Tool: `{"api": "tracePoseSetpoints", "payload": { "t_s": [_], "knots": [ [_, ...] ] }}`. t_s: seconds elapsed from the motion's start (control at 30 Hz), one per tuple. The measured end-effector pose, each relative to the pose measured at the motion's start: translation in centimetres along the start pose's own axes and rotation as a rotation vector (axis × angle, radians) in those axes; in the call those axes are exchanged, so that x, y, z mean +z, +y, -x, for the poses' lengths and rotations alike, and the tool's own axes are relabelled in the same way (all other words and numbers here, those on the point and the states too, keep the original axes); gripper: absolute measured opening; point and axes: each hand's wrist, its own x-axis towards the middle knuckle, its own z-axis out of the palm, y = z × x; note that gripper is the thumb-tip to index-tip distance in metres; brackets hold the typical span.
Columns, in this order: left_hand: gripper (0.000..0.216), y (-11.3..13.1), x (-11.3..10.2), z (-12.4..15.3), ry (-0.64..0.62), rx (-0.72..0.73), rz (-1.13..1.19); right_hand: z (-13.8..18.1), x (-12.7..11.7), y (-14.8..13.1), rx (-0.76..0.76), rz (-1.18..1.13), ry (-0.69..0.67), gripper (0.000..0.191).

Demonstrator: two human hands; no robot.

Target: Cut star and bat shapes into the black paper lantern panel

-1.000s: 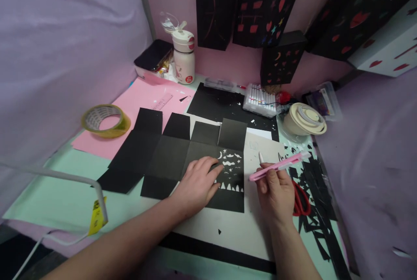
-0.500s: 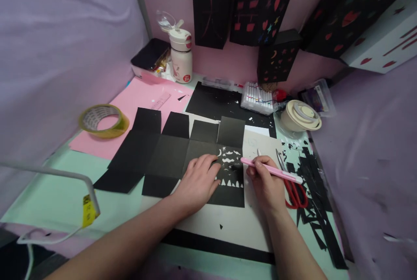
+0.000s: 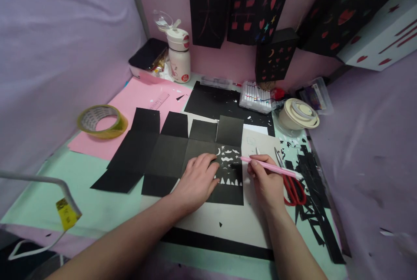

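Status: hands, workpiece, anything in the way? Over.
Left hand flat on black flapped card sheet. Right hand gripping slim pink pen-shaped tool, tip by sheet's cut-outs; contact unclear. Red-handled metal scissors beside right hand, off sheet.

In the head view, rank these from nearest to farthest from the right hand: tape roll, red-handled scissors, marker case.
1. Red-handled scissors: just right of the right hand.
2. Marker case: ahead, toward the back.
3. Tape roll: across on the far left.
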Motion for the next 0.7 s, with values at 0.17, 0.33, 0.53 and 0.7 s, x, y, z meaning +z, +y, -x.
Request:
{"api": "tracePoseSetpoints", "payload": {
  "t_s": [0.17,0.33,0.53,0.7],
  "knots": [
    [0.021,-0.1,0.0,0.0,0.000,-0.002,0.001,0.0,-0.4,-0.1,-0.015,0.117,-0.006,0.018],
    [0.024,0.0,0.0,0.1,0.017,0.009,-0.003,0.1,-0.4,-0.3,-0.010,0.168,-0.043,0.014],
    [0.024,0.0,0.1,0.1,0.036,0.014,-0.009,0.3,0.3,-1.0,-0.006,0.212,-0.084,0.015],
    [0.024,0.0,0.0,0.1,0.021,0.003,-0.003,0.4,0.5,-1.2,-0.005,0.246,-0.060,0.015]
  ]
}}
